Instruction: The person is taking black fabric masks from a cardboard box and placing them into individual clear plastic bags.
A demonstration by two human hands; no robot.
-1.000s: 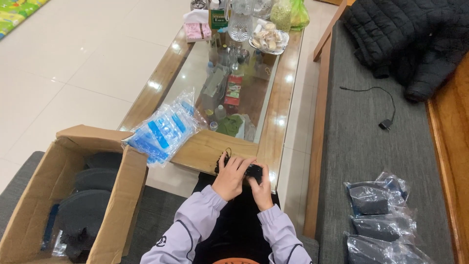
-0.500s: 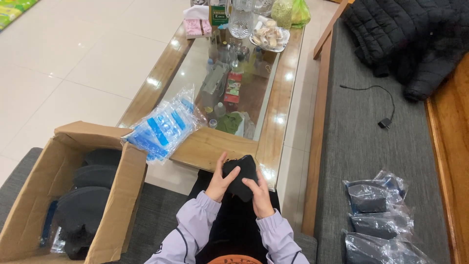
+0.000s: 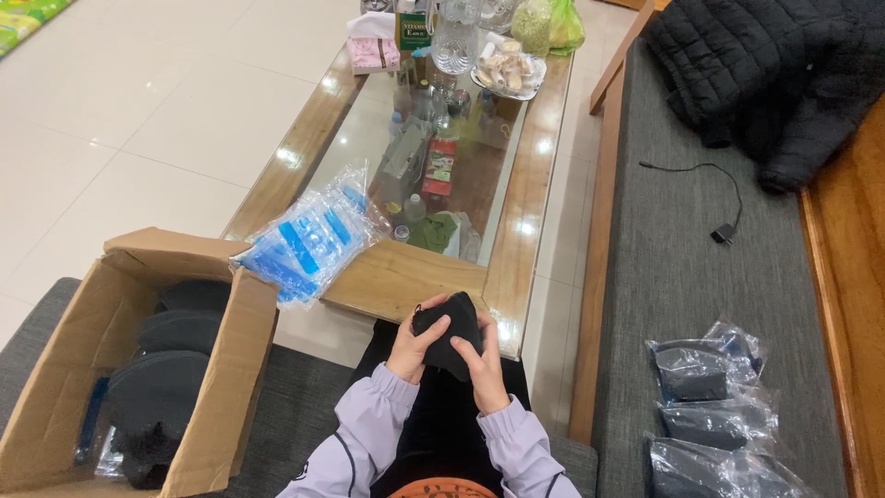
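A grey sofa seat [image 3: 682,267] is running along the person's right side, carrying a black padded jacket [image 3: 774,74] at its far end, a loose black cable [image 3: 714,198] in the middle and, nearer, a small heap of clear bags [image 3: 714,415] each already holding a dark folded item. Ahead, a long glass-topped wooden surface [image 3: 516,221] is bearing bottles, a dish of snacks and, on its near left corner, a stack of empty clear bags with blue stripes [image 3: 309,240]. To the left, an open cardboard box [image 3: 230,369] is sitting on a grey mat, holding several dark rounded pieces that are not yet bagged. Over the person's lap, just before the near edge of the surface, both hands are gripping a black fabric item [image 3: 447,332]: the left hand [image 3: 415,346] is curling around its left side with the thumb pressing on top, and the right hand [image 3: 486,369] is clasping its right edge, fingers closed against the cloth. The item is looking folded or bunched, though its exact shape is hard to tell. Judging from how things are lying, a few pieces are already packed on the sofa, this one is being handled unbagged, and the box is holding a good many more.
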